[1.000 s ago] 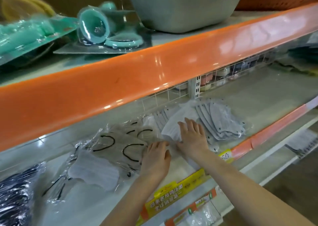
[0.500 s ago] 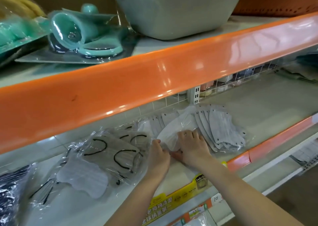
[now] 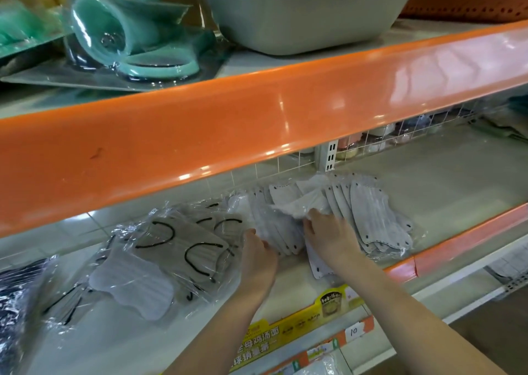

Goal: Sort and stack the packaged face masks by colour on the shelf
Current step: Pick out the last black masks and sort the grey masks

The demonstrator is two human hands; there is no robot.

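Observation:
On the lower shelf [image 3: 457, 180], a fanned pile of pale grey mask packets [image 3: 374, 214] lies at the middle. My right hand [image 3: 331, 237] rests on this pile, and its fingertips pinch a crumpled white mask packet [image 3: 300, 204] at the top. My left hand [image 3: 258, 257] curls its fingers round the left edge of several overlapping grey packets [image 3: 271, 226]. Left of my hands lies a loose heap of clear packets holding grey masks with black ear loops [image 3: 171, 249]. Dark navy packets [image 3: 14, 303] sit at the far left edge.
An orange shelf lip [image 3: 257, 123] overhangs the work area just above my hands. A wire grid [image 3: 400, 134] backs the lower shelf, with small jars behind it. The upper shelf holds teal packaged goods [image 3: 114, 37] and a grey tub [image 3: 300, 11]. Yellow price labels [image 3: 285, 334] run along the front edge.
My left hand has moved up and right onto the left edge of the grey packets. My right hand has slid further up the pile and bunched the white packet.

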